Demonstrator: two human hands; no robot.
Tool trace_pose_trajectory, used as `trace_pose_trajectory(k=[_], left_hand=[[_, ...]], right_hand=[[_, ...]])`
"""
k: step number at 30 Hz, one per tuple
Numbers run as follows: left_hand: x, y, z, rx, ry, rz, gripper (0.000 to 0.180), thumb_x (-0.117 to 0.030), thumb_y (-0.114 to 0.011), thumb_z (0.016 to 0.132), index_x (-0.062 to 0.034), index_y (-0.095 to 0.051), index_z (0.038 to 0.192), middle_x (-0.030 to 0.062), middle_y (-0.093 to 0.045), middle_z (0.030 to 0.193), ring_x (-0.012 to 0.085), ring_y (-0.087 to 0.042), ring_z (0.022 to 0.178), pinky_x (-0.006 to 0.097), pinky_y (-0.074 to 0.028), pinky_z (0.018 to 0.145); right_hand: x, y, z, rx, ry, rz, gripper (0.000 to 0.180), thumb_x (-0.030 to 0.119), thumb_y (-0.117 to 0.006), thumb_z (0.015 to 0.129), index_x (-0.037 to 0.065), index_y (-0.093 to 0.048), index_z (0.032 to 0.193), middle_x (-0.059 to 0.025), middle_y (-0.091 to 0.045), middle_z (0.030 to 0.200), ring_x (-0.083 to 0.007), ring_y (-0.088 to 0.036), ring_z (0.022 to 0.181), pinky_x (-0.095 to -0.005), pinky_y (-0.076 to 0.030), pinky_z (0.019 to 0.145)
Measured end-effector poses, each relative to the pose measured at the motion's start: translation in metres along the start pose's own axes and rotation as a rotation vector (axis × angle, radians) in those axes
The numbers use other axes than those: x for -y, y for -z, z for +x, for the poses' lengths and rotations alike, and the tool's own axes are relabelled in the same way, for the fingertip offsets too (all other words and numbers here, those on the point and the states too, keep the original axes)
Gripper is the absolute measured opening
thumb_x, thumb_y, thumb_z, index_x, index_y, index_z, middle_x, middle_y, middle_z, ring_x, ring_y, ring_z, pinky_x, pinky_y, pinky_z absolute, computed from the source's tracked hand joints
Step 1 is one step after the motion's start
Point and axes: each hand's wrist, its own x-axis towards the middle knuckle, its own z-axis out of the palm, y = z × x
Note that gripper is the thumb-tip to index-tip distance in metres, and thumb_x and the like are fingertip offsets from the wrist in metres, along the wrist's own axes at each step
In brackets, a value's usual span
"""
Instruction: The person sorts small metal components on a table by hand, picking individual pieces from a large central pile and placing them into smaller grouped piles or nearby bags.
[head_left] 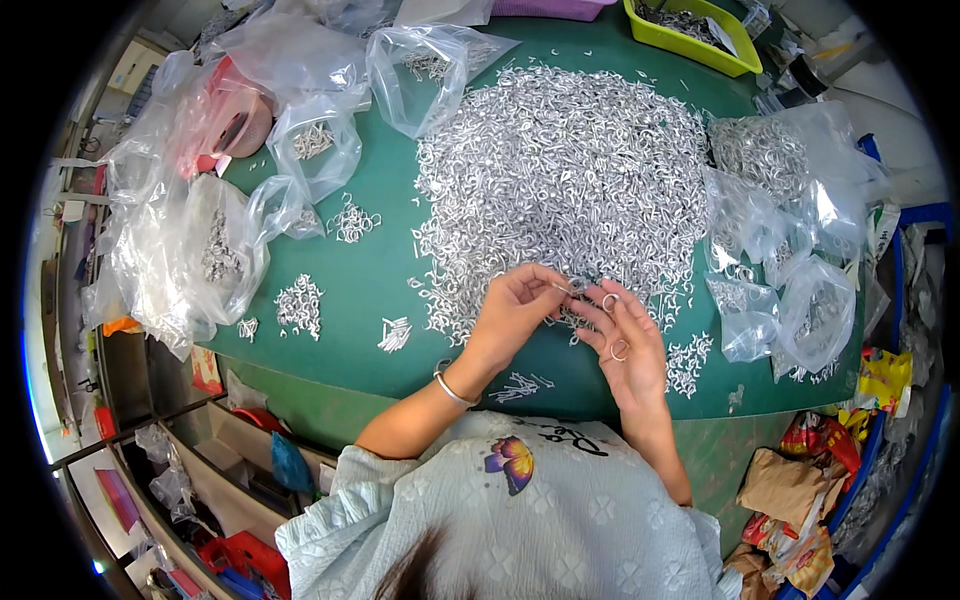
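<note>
The left hand (520, 308) is closed at thumb and forefinger, pinching a small metal piece (567, 289) that sticks out from their tips to the right, toward the right hand (630, 345). The right hand is palm up, its fingers loosely curled; whether its fingertips grip anything I cannot tell. One silvery ring (604, 302) sits at its fingers and a second ring (612, 350) nearer the palm.

Both hands are at the near edge of a large heap of small silvery pieces (560, 160) on the green desk (385, 270). Just right of the right hand lies a small pile of curved pieces (687, 364); nearer and left of it, straight pins (521, 386) lie scattered. Well left of the left hand is a pile of rings (352, 220). Clear bags (818, 315) of parts stand at the right.
</note>
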Motion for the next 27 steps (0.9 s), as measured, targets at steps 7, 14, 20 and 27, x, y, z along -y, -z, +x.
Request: trace_pose_trajectory(k=[7, 14, 20, 27], left_hand=[[-0.001, -0.018, -0.011, -0.055, -0.311, 0.590, 0.011, 0.002, -0.061, 0.081, -0.0014, -0.063, 0.092, 0.0058, -0.065, 0.086, 0.0102, -0.059, 0.069, 0.023, -0.046, 0.062], [-0.003, -0.028, -0.013, 0.046, -0.532, 0.695, 0.019, 0.003, -0.067, 0.073, -0.0054, -0.066, 0.090, 0.0057, -0.064, 0.098, 0.0187, -0.060, 0.087, 0.026, -0.045, 0.064], [0.004, -0.036, -0.012, 0.129, -0.650, 0.903, 0.019, 0.001, -0.068, 0.073, -0.0043, -0.064, 0.091, 0.0083, -0.061, 0.100, 0.0266, -0.058, 0.091, 0.034, -0.045, 0.075], [0.006, -0.040, -0.011, 0.037, -0.729, 0.877, 0.021, 0.002, -0.067, 0.072, -0.0060, -0.063, 0.091, 0.0063, -0.061, 0.088, 0.0267, -0.057, 0.079, 0.036, -0.044, 0.076]], right_hand=[[-0.009, 0.001, 0.001, 0.044, -0.004, 0.123, 0.030, 0.015, -0.045, 0.097, -0.001, -0.050, 0.123, -0.0150, -0.057, 0.117, -0.0210, -0.057, 0.101, -0.0337, -0.045, 0.088], [-0.010, 0.012, 0.005, -0.007, -0.069, 0.301, 0.025, 0.019, -0.048, 0.097, 0.003, -0.055, 0.114, -0.0075, -0.060, 0.100, -0.0168, -0.056, 0.091, -0.0303, -0.045, 0.082], [-0.008, 0.012, 0.003, 0.030, -0.157, 0.404, 0.021, 0.021, -0.050, 0.096, 0.005, -0.057, 0.107, -0.0052, -0.060, 0.091, -0.0166, -0.057, 0.081, -0.0285, -0.047, 0.072], [-0.013, 0.016, 0.006, -0.011, -0.111, 0.463, 0.023, 0.023, -0.046, 0.097, 0.004, -0.054, 0.107, -0.0063, -0.059, 0.093, -0.0184, -0.056, 0.084, -0.0317, -0.046, 0.076]])
